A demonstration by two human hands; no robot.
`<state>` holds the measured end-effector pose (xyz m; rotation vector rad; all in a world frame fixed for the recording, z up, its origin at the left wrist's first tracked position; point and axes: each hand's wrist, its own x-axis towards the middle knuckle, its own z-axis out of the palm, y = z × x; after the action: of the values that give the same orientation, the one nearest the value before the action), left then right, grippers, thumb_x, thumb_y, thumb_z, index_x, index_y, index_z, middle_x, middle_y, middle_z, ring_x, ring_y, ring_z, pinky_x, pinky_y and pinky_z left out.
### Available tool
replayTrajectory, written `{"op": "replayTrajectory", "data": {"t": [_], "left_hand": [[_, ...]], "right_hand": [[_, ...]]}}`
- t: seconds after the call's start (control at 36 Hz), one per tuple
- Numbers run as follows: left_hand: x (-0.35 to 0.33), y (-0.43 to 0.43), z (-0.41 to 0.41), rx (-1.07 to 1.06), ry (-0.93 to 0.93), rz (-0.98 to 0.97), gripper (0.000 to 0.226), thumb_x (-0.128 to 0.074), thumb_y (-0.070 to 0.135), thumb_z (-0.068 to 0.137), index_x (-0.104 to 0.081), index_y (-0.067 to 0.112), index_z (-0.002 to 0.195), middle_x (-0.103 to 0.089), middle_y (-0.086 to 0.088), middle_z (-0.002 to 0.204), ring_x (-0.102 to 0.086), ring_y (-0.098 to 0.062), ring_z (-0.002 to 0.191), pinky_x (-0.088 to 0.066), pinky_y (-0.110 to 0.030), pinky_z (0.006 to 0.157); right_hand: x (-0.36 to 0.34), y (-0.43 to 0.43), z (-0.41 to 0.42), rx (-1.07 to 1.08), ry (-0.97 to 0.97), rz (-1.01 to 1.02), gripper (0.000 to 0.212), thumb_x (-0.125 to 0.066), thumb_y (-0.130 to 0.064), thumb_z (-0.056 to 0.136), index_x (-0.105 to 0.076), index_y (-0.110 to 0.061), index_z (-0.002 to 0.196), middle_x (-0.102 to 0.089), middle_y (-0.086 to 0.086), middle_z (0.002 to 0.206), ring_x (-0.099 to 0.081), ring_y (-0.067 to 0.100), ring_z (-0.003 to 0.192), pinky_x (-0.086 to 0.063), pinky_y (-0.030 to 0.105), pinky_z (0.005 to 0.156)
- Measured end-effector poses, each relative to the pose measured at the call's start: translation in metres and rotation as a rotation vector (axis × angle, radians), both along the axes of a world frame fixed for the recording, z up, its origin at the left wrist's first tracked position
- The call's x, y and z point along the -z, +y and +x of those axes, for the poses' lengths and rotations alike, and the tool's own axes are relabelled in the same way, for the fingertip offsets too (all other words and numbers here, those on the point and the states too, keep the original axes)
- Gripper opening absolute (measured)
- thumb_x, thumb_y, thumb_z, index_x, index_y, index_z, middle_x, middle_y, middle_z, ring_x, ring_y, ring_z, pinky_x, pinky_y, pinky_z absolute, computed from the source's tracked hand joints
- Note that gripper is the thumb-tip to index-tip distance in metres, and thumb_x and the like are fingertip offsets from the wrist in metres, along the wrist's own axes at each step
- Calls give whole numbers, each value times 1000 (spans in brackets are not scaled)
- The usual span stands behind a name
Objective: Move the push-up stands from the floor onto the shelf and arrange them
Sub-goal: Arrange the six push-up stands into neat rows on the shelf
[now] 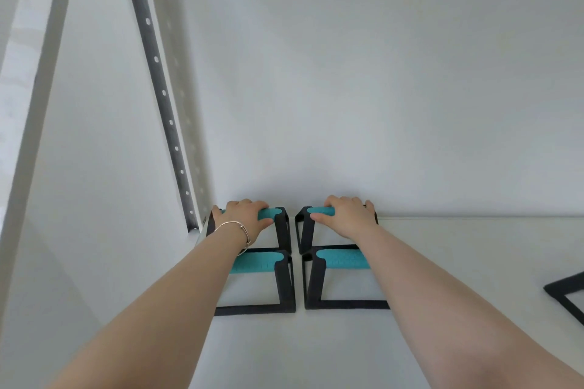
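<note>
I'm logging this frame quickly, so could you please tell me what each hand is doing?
Left hand: closed on the teal foam grip of the back-left black push-up stand.
Right hand: closed on the back-right black push-up stand.

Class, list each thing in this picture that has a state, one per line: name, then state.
left hand: closed on the back left stand's grip
right hand: closed on the back right stand's grip
back left stand: upright on shelf, held
back right stand: upright on shelf, held
front left stand: upright, free
front right stand: upright, free
shelf: holds all four stands
</note>
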<state>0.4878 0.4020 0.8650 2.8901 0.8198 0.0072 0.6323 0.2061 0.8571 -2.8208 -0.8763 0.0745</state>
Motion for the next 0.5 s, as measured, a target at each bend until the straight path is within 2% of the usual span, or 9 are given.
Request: {"op": "replayTrajectory", "data": {"t": [0.25, 0.5], "left_hand": [[4, 0, 4, -24, -32, -15, 39, -39, 56, 95, -49, 41, 129, -56, 5, 123, -47, -27, 120, -18, -63, 109], [4, 2, 6, -10, -49, -22, 36, -42, 54, 96, -50, 41, 128, -56, 6, 125, -47, -25, 120, -16, -66, 109]], "right_hand": [[-3, 0, -3, 26, 27, 4, 60, -38, -82, 78, -55, -36, 114, -61, -1, 113, -47, 25, 115, -29, 50, 102], [-3, 1, -4, 39, 53, 14, 60, -39, -81, 78, -55, -35, 112, -61, 0, 111, -46, 26, 116, -26, 54, 107]]}}
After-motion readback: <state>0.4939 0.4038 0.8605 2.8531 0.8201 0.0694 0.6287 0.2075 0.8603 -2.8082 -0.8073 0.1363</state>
